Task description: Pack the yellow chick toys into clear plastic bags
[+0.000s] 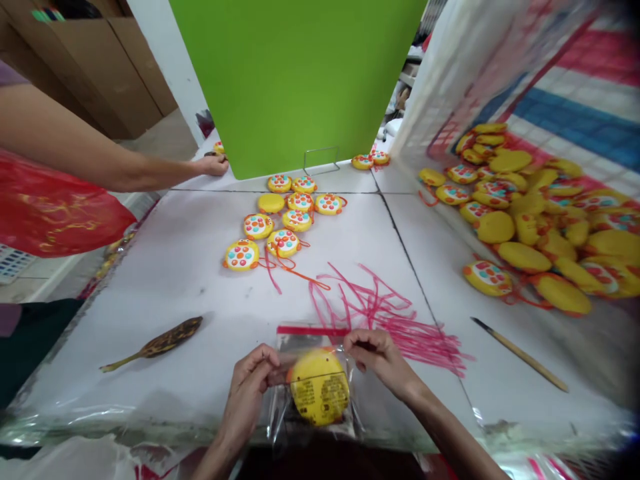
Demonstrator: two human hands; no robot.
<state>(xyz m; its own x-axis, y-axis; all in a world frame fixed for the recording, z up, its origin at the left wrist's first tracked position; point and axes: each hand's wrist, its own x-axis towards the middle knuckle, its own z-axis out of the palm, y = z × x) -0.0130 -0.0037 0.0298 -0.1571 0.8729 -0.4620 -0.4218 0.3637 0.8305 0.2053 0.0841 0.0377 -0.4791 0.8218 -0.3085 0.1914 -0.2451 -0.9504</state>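
Two hands grip a clear bag [299, 343] holding a round yellow toy [323, 390] at the near edge of a white counter [190, 283].
The left hand [249, 379], fingers curled, pinches the bag's left side; the right hand [379, 357] pinches its upper right corner, thumb against fingers, with the toy between them, its printed face showing. Pink strips [385, 320] spread just beyond the right hand, a spotted banana [170, 339] lies left of the left hand, and more yellow toys [300, 202] cluster farther ahead.

Browned banana [167, 339], green panel [300, 87], cardboard [107, 73]
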